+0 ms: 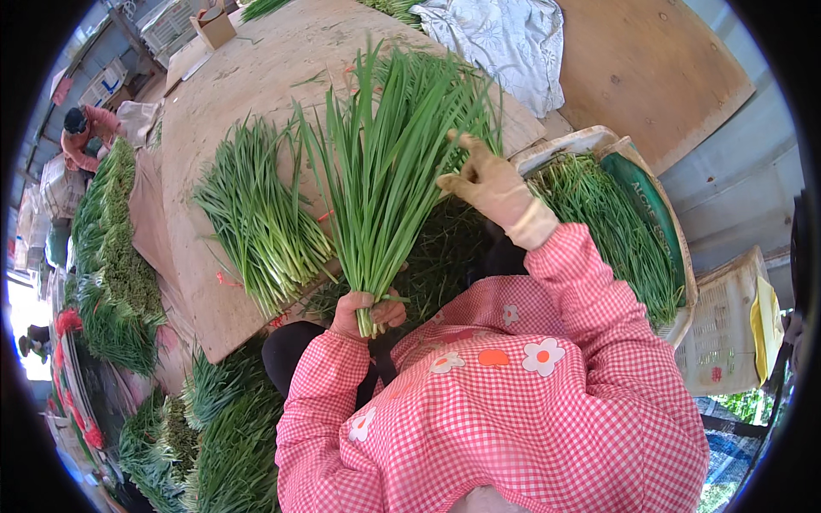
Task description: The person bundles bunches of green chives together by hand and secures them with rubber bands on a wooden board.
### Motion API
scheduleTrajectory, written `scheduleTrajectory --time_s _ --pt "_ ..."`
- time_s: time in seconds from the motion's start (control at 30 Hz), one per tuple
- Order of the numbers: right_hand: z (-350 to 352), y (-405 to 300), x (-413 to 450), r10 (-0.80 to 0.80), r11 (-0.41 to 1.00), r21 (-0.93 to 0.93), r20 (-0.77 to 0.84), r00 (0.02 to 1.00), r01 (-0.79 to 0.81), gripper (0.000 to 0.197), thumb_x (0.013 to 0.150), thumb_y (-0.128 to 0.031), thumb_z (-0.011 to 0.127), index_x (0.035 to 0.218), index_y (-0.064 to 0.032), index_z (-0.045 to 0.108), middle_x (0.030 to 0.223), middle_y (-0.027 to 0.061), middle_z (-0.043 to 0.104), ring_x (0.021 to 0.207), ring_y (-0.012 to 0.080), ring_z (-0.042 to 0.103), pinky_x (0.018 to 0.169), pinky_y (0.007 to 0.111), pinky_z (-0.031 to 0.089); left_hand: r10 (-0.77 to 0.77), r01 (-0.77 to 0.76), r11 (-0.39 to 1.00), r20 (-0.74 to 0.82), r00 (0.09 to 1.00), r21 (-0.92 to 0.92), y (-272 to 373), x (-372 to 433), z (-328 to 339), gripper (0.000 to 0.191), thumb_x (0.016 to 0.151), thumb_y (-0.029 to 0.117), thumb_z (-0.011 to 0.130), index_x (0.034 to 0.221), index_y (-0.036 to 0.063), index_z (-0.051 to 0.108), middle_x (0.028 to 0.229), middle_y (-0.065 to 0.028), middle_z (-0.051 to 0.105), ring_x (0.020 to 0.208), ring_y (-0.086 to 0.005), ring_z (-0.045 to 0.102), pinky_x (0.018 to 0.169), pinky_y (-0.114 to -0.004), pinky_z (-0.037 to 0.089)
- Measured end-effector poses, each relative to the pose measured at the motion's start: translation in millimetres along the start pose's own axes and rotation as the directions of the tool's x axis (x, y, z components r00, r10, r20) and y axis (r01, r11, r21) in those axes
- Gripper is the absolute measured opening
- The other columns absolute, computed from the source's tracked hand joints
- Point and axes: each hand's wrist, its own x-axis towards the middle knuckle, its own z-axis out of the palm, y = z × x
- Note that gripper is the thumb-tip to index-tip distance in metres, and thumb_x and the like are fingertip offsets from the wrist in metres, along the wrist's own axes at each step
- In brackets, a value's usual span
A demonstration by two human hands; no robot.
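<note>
My bare left hand (367,313) is closed around the stem ends of a bunch of garlic chives (375,192). The bunch stands upright in front of me, its long flat leaves fanning out at the top. At the right side of those leaves is my right hand (490,186) in a tan glove, fingers apart and holding nothing. Whether its fingertips touch the leaves I cannot tell. A loose heap of chives (256,205) lies on the wooden table (192,282) to the left. More chives (423,77) lie behind the held bunch, partly hidden by it.
On the right, a plastic crate (681,256) holds more chives (603,224). Piled chives (237,429) lie at lower left, below the table edge. A patterned cloth (500,45) rests at the far edge. Another person (90,131) bends beside stacked greens (115,256).
</note>
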Motion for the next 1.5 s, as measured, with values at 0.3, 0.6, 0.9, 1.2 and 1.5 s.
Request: scheduleTrajectory --time_s 0.3,0.6,0.9,1.2,1.5 --pt "-34 95 42 -0.347 0.875 -0.447 -0.304 0.887 0.189 0.024 0.083 -0.027 0.057 0.094 -0.0050 0.060 0.082 0.0200 0.062 0.078 0.0359 0.060 0.068 0.041 0.046 0.033 -0.032 0.999 -0.033 0.999 0.030 3 1 11 0.070 0.069 0.027 0.063 0.131 0.0072 0.038 0.051 0.0034 0.042 0.047 -0.0088 0.035 0.051 -0.028 0.028" --pt "12 37 -56 0.072 0.990 0.078 0.453 0.889 -0.120 0.036 0.081 -0.034 0.062 0.100 -0.0041 0.057 0.082 0.0114 0.062 0.078 0.0258 0.061 0.072 0.032 0.048 0.083 -0.084 0.996 -0.027 0.996 -0.034 6 13 9 0.070 0.075 0.025 0.062 0.137 0.0099 0.032 0.056 0.0019 0.044 0.054 -0.0106 0.038 0.060 -0.029 0.032" --pt "75 -26 -57 -0.338 0.883 -0.196 0.369 0.866 0.427 0.029 0.084 -0.037 0.053 0.080 -0.0081 0.053 0.068 0.0101 0.059 0.065 0.0309 0.059 0.055 0.041 0.045 0.144 -0.127 0.978 -0.098 0.985 0.165 0 13 2 0.045 0.073 0.017 0.060 0.112 -0.0014 0.051 0.080 -0.0078 0.058 0.060 -0.0179 0.053 0.058 -0.033 0.046" --pt "70 -40 -68 -0.310 0.893 -0.141 0.497 0.811 0.428 0.021 0.079 -0.028 0.057 0.071 -0.0089 0.059 0.065 0.0101 0.061 0.060 0.0303 0.060 0.055 0.041 0.047 0.148 -0.053 0.958 -0.328 0.933 0.281 1 15 15 0.046 0.073 0.003 0.059 0.118 0.0009 0.050 0.105 -0.0085 0.060 0.095 -0.0201 0.059 0.082 -0.032 0.048" --pt "109 -29 -105 -0.288 0.948 0.166 0.810 0.510 0.271 0.024 0.083 -0.030 0.051 0.088 -0.0095 0.062 0.077 0.0135 0.063 0.070 0.0286 0.062 0.063 0.037 0.049 0.313 -0.046 0.862 -0.457 0.832 0.506 -8 32 11 0.027 0.074 0.002 0.061 0.100 0.0031 0.054 0.085 -0.0059 0.057 0.069 -0.0144 0.054 0.061 -0.027 0.046"
